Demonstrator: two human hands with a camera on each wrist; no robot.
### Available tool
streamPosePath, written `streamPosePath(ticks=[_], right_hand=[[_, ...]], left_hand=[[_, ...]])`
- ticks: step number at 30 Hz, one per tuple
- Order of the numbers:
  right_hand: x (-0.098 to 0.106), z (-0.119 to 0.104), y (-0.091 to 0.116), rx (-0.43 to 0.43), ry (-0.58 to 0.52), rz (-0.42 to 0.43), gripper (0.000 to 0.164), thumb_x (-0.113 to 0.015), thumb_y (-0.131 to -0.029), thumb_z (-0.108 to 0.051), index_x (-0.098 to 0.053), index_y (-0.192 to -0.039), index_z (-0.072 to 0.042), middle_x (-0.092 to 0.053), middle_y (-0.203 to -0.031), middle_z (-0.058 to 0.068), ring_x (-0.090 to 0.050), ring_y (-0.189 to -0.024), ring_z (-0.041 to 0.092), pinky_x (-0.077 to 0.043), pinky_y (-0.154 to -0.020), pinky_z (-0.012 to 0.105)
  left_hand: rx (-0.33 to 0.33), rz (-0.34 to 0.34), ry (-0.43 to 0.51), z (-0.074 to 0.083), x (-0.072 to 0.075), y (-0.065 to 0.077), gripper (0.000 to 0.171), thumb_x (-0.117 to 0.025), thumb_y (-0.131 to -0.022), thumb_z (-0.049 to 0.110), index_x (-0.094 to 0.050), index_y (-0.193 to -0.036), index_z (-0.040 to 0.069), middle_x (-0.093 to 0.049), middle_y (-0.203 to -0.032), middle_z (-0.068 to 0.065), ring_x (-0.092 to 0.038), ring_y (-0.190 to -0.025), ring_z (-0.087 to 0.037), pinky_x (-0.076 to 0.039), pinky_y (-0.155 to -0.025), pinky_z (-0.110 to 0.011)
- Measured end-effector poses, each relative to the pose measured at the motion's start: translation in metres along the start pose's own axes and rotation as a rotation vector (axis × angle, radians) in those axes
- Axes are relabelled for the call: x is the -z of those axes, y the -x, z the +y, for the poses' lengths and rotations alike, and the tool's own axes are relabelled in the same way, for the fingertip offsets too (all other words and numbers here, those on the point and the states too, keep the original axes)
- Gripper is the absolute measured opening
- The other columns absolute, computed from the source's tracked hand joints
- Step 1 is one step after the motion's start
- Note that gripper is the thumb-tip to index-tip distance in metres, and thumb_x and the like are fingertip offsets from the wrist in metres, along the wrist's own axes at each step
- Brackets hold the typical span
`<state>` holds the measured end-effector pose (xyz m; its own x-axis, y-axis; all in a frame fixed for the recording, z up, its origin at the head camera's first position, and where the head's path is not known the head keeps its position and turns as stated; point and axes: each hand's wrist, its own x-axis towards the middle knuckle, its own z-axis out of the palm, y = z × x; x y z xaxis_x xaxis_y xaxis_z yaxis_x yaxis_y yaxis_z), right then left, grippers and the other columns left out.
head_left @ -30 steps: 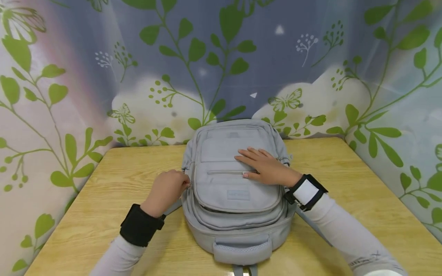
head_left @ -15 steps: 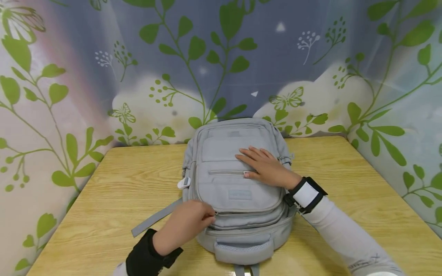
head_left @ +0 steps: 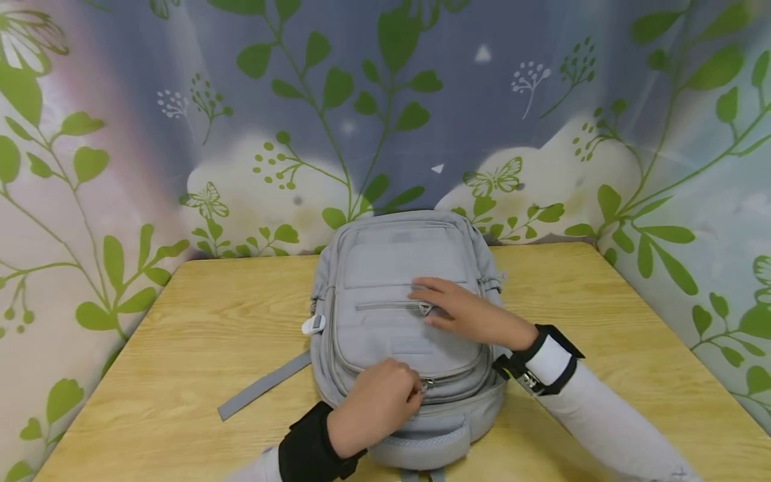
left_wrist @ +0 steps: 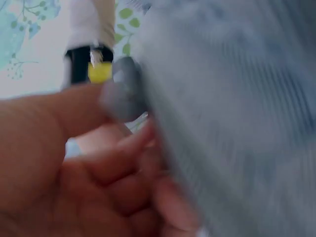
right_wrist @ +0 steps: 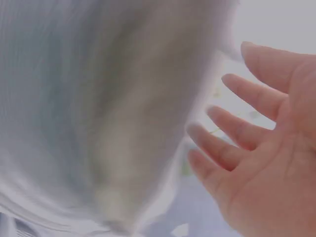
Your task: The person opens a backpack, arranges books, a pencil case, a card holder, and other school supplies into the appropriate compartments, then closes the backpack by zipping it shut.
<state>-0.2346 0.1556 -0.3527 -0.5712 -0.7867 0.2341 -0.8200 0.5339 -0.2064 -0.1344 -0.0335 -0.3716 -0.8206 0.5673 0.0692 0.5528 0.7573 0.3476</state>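
A grey-blue backpack (head_left: 397, 264) lies on the wooden table, its carry handle (head_left: 421, 452) toward me. At the near end of its front compartment, my left hand (head_left: 382, 403) pinches a zipper pull (head_left: 424, 384). The left wrist view is blurred; it has the left hand (left_wrist: 98, 168) curled against the grey fabric. Over the right part of the front panel is my right hand (head_left: 470, 314), fingers spread and fairly straight. Fingers of the right hand (right_wrist: 266, 133) look slightly apart from the bag in the right wrist view. A small front pocket zipper (head_left: 385, 306) runs beside those fingertips.
A loose grey strap (head_left: 265, 385) extends left over the tabletop (head_left: 241, 308). On the bag's left side hangs a small white tag (head_left: 313, 325). A leaf-patterned curtain (head_left: 385, 100) stands behind the table and along both sides.
My left hand has moved from the backpack's left side round to the near middle along the zipper. The white tag and strap came into sight. My right hand has shifted slightly nearer me.
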Motion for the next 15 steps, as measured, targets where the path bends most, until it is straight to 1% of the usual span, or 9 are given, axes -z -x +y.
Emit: streamPosePath(ticks=[2,3,5,7,8,9,10,12,15], right_hand=[[0.004,-0.020,0.010,0.059,-0.002,-0.014,0.037,-0.065,-0.087,-0.010,-0.056,-0.123,-0.007,-0.057,-0.113,0.010,-0.055,-0.103,0.023,-0.047,-0.087,0.035],[0.004,-0.030,0.014,0.075,-0.002,-0.039,0.035,-0.066,-0.086,-0.009,-0.059,-0.119,-0.010,-0.058,-0.103,0.004,-0.056,-0.092,0.016,-0.048,-0.079,0.029],[0.001,-0.048,0.022,0.089,-0.006,-0.100,0.025,-0.069,-0.084,-0.010,-0.062,-0.107,-0.016,-0.055,-0.083,-0.005,-0.050,-0.072,0.006,-0.043,-0.065,0.020],[-0.007,-0.061,0.027,0.076,-0.016,-0.138,0.010,-0.069,-0.085,-0.017,-0.062,-0.092,-0.020,-0.050,-0.070,-0.011,-0.042,-0.060,-0.001,-0.036,-0.056,0.014],[-0.011,-0.065,0.029,0.061,-0.024,-0.142,0.008,-0.068,-0.085,-0.022,-0.061,-0.084,-0.022,-0.047,-0.065,-0.013,-0.039,-0.056,-0.003,-0.034,-0.053,0.012],[-0.016,-0.067,0.031,0.043,-0.028,-0.138,0.014,-0.067,-0.086,-0.026,-0.057,-0.077,-0.023,-0.043,-0.061,-0.014,-0.036,-0.053,-0.005,-0.031,-0.051,0.012],[-0.020,-0.068,0.033,0.031,-0.032,-0.116,0.022,-0.066,-0.086,-0.030,-0.052,-0.071,-0.024,-0.040,-0.058,-0.014,-0.034,-0.051,-0.006,-0.029,-0.050,0.011],[-0.027,-0.067,0.039,0.006,-0.055,-0.051,0.030,-0.064,-0.088,-0.034,-0.047,-0.065,-0.024,-0.037,-0.055,-0.015,-0.031,-0.049,-0.007,-0.028,-0.049,0.010],[-0.029,-0.062,0.051,-0.038,-0.141,-0.003,0.026,-0.060,-0.091,-0.030,-0.050,-0.069,-0.023,-0.040,-0.057,-0.015,-0.033,-0.050,-0.008,-0.031,-0.049,0.010]], left_hand=[[-0.008,-0.014,0.000,-0.003,0.004,0.007,0.045,-0.062,-0.084,0.009,-0.034,-0.050,0.018,-0.028,-0.053,0.006,-0.024,-0.048,-0.006,-0.021,-0.047,-0.018],[-0.009,-0.011,0.010,-0.004,0.005,0.011,0.045,-0.062,-0.084,0.010,-0.032,-0.051,0.018,-0.027,-0.054,0.006,-0.024,-0.049,-0.007,-0.021,-0.048,-0.018],[-0.021,0.017,0.039,-0.006,0.010,0.014,0.041,-0.062,-0.086,0.014,-0.039,-0.052,0.018,-0.033,-0.057,0.007,-0.029,-0.051,-0.006,-0.025,-0.050,-0.017],[-0.040,0.047,0.088,-0.007,0.014,0.016,0.034,-0.063,-0.088,0.019,-0.051,-0.056,0.018,-0.041,-0.060,0.008,-0.035,-0.056,-0.005,-0.030,-0.050,-0.016],[-0.054,0.053,0.112,-0.008,0.015,0.016,0.028,-0.063,-0.089,0.022,-0.059,-0.062,0.017,-0.046,-0.064,0.008,-0.040,-0.059,-0.004,-0.033,-0.053,-0.016],[-0.075,0.065,0.119,-0.010,0.015,0.017,0.021,-0.064,-0.089,0.025,-0.064,-0.069,0.017,-0.051,-0.070,0.009,-0.044,-0.065,-0.004,-0.036,-0.056,-0.015],[-0.105,0.082,0.101,-0.012,0.015,0.018,0.015,-0.065,-0.088,0.026,-0.067,-0.077,0.018,-0.055,-0.076,0.008,-0.047,-0.071,-0.005,-0.039,-0.059,-0.016],[-0.181,0.141,-0.003,-0.020,0.011,0.018,0.009,-0.068,-0.085,0.027,-0.069,-0.091,0.019,-0.059,-0.094,0.006,-0.053,-0.086,-0.008,-0.045,-0.071,-0.021],[-0.256,0.262,-0.211,-0.038,-0.001,0.018,0.025,-0.073,-0.080,0.028,-0.065,-0.103,0.021,-0.057,-0.117,0.003,-0.053,-0.108,-0.014,-0.045,-0.089,-0.030]])
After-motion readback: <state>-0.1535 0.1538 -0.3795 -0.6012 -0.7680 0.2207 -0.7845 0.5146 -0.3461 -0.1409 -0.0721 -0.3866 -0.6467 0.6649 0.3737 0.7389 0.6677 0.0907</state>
